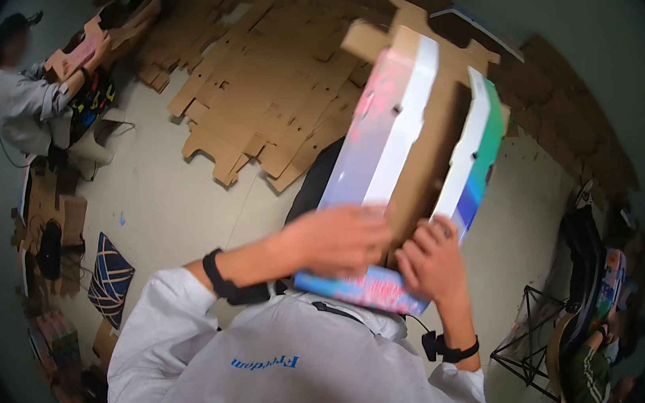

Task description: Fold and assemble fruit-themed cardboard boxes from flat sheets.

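Note:
In front of my body lies a long, partly folded cardboard box (369, 136), tilted with its far end to the right. Its outside is printed in pink, lilac, blue and green, with white folded edges along both long walls. The inside is plain brown, and brown flaps stick out at the far end. My left hand (343, 240) is closed over the near left corner, slightly smeared by motion. At the near right corner, my right hand (431, 259) has its fingers curled over the wall. Both palms are hidden, and each wrist wears a black strap.
Flattened cardboard sheets (269, 80) cover the floor ahead. At the far left a seated person (32, 99) handles a pink box piece. A patterned cushion (111, 280) lies left. To the right stand a black metal frame (531, 341) and another person's green-clothed arm (585, 378).

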Demonstrator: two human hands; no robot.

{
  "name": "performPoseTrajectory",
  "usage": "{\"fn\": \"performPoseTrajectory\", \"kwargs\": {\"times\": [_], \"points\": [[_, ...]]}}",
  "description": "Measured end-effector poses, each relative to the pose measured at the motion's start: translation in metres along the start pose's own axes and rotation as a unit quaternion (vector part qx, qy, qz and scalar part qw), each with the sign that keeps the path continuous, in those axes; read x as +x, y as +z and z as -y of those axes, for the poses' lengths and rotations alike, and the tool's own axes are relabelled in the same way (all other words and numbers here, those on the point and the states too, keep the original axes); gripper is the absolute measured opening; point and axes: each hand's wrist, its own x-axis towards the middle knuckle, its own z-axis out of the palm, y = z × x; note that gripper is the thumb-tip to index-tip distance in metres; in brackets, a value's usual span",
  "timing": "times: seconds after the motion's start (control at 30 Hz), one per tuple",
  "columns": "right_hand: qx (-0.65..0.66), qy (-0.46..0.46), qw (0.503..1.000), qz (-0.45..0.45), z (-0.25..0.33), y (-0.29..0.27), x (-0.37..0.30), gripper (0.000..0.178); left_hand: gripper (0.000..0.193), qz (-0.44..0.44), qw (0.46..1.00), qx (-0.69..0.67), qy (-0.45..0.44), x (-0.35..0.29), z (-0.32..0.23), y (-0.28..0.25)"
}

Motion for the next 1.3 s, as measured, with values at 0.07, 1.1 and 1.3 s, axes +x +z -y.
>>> {"fn": "performPoseTrajectory", "kwargs": {"times": [0.07, 1.1, 1.3], "points": [[0.041, -0.022, 0.999, 0.003, 0.018, 0.004, -0.015, 0.017, 0.020, 0.019, 0.998, -0.049, 0.047, -0.008, -0.020, 0.010], [0.127, 0.277, 0.849, -0.432, -0.171, -0.003, 0.042, 0.027, 0.017, -0.487, 0.783, 0.029, -0.386, 0.056, 0.139, -0.006], [0.766, 0.408, 0.385, -0.313, -0.257, 0.053, -0.010, 0.032, 0.032, -0.376, 0.475, -0.619, -0.501, 0.008, 0.194, 0.013]]}}
